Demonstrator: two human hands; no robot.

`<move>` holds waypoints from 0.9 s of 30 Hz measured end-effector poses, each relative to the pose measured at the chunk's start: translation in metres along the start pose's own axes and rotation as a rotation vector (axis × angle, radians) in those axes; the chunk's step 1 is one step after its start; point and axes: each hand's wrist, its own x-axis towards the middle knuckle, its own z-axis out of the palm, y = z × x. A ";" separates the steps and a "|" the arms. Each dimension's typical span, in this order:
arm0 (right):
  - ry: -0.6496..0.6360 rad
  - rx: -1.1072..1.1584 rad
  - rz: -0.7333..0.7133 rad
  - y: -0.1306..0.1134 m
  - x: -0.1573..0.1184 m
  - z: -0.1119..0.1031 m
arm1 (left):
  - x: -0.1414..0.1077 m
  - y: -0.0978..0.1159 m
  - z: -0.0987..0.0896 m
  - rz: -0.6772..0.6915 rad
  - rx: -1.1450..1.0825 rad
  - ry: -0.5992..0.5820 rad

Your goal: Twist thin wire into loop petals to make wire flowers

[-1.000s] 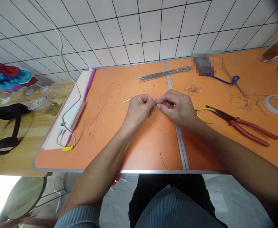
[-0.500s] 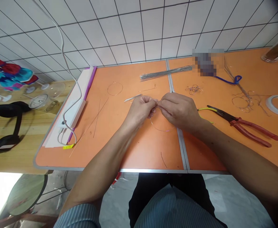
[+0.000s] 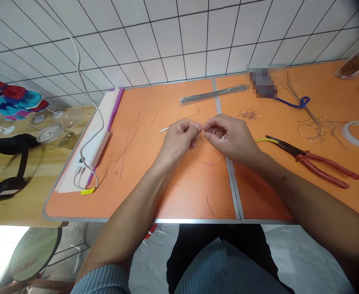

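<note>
The left hand [image 3: 177,141] and right hand [image 3: 230,136] are both pinching a thin wire ring [image 3: 206,162] between their fingertips, meeting at its top while its loop is hanging toward six o'clock, about equally near either hand.

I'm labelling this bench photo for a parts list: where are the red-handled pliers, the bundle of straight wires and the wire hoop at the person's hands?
Red-handled pliers [image 3: 323,173]: head view, on the lower red grip.
Bundle of straight wires [image 3: 212,94]: head view, on its middle.
Wire hoop [image 3: 205,163]: head view, on its lowest curve.
</note>
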 end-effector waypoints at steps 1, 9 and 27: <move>-0.030 0.063 0.099 -0.003 0.002 -0.002 | 0.001 -0.001 -0.001 0.016 0.008 -0.003; -0.179 0.393 0.462 -0.014 0.007 -0.013 | 0.004 -0.007 -0.003 0.126 0.120 -0.018; -0.222 0.431 0.476 0.002 0.004 -0.005 | -0.001 -0.001 0.002 0.132 0.294 -0.004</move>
